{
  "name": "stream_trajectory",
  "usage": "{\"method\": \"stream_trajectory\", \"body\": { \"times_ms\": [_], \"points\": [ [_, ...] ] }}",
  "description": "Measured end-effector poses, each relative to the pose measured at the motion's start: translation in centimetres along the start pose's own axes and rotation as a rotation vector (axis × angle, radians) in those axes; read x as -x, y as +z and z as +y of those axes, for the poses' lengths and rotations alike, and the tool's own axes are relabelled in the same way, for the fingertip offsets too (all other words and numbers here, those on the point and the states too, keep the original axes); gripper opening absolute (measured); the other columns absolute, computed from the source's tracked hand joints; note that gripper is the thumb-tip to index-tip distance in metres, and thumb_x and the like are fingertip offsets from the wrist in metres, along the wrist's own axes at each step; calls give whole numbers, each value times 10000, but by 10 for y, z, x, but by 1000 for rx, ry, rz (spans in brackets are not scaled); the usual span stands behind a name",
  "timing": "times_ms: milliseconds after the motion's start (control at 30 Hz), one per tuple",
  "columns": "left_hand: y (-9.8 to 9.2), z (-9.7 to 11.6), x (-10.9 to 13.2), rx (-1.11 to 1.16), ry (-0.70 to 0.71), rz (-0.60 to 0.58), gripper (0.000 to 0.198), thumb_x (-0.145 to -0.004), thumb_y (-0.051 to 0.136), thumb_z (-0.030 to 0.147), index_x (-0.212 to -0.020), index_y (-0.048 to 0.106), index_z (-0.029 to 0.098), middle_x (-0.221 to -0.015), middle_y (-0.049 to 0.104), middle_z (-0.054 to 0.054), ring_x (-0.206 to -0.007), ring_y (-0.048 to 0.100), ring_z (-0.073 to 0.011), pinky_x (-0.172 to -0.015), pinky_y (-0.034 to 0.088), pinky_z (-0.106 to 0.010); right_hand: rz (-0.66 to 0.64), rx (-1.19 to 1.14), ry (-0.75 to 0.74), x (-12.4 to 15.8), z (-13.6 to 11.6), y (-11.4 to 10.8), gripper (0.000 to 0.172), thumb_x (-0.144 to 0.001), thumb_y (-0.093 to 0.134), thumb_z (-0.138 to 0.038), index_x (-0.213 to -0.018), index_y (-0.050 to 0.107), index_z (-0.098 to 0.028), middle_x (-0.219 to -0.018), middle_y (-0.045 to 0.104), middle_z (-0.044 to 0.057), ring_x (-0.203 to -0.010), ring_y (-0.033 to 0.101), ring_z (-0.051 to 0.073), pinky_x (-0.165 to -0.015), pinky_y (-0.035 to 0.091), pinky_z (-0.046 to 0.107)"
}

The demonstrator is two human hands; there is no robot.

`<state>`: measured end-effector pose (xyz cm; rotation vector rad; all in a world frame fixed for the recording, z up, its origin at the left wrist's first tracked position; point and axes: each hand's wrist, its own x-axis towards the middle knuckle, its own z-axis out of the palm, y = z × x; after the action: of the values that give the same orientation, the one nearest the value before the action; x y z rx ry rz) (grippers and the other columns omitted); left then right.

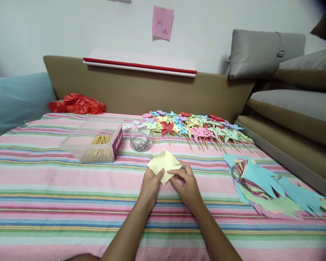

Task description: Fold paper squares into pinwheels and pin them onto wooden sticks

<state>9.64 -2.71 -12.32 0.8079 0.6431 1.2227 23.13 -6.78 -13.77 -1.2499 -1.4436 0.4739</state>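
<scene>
A pale yellow paper square (163, 159), slit from its corners, is held up in the middle between both hands. My left hand (152, 179) grips its lower left side, with the thumb pressed on top near the centre. On the right side, my right hand (187, 181) has its fingers closed on the paper's edge, the fingertips lying close to the middle. Just beyond the paper stands a clear round tub (141, 140) with small silvery metal pieces. Left of that, a clear plastic box (78, 136) holds many thin wooden sticks (99, 148).
Many coloured paper pinwheels on sticks (195, 132) lie at the back right. Cut coloured paper sheets (271, 185) are piled at the right. A red plastic bag (78, 104) lies at the back left. Grey cushions (296, 108) border the right side of the striped cloth (57, 203).
</scene>
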Motion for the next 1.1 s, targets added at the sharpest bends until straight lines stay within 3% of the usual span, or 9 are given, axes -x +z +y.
{"method": "stream_trajectory", "body": {
  "times_ms": [233, 367, 500, 567, 700, 1100],
  "points": [
    [1, -3, 3, 15, -41, 31, 553, -748, 833, 329, -1245, 642, 182, -1216, 728, -118, -1130, 680, -289, -1017, 520, -435, 7, -34, 106, -3, 6, -8, 201, -877, 685, -415, -918, 801, -256, -1351, 535, 126, -1242, 572, 285, -935, 563, 396],
    [4, -6, 8, -69, -44, -10, 485, -787, 801, 388, -1191, 653, 163, -1105, 755, -100, -1051, 704, -260, -979, 530, -398, 34, -44, 169, -4, 5, -10, 259, -879, 664, -467, -869, 779, -235, -1264, 555, 118, -1134, 612, 267, -850, 577, 365],
    [6, -6, 10, -237, -3, -22, 415, -773, 813, 387, -1086, 663, 159, -955, 770, -67, -914, 715, -223, -836, 541, -320, 66, -57, 221, -4, -1, -9, 286, -844, 690, -482, -808, 733, -202, -1226, 551, 101, -850, 636, 180, -734, 566, 327],
    [6, -6, 11, -252, 5, -9, 407, -766, 817, 381, -1064, 664, 152, -987, 772, -80, -917, 710, -230, -817, 533, -315, 75, -82, 240, -4, -4, -9, 281, -837, 696, -475, -800, 710, -196, -1229, 542, 93, -773, 615, 144, -687, 556, 304],
    [8, -3, 11, -256, 12, 13, 473, -770, 805, 397, -1140, 670, 137, -1118, 763, -118, -996, 703, -275, -847, 521, -345, 77, -112, 237, -3, -7, -8, 265, -837, 699, -457, -783, 685, -198, -1212, 542, 81, -752, 597, 127, -704, 563, 295],
    [6, -6, 10, -297, 12, 22, 403, -759, 810, 411, -1039, 736, 130, -1012, 780, -107, -927, 705, -272, -812, 514, -338, 72, -92, 205, -3, -6, -10, 236, -845, 701, -426, -771, 690, -202, -1120, 577, 76, -766, 595, 142, -704, 545, 307]
  ]
}}
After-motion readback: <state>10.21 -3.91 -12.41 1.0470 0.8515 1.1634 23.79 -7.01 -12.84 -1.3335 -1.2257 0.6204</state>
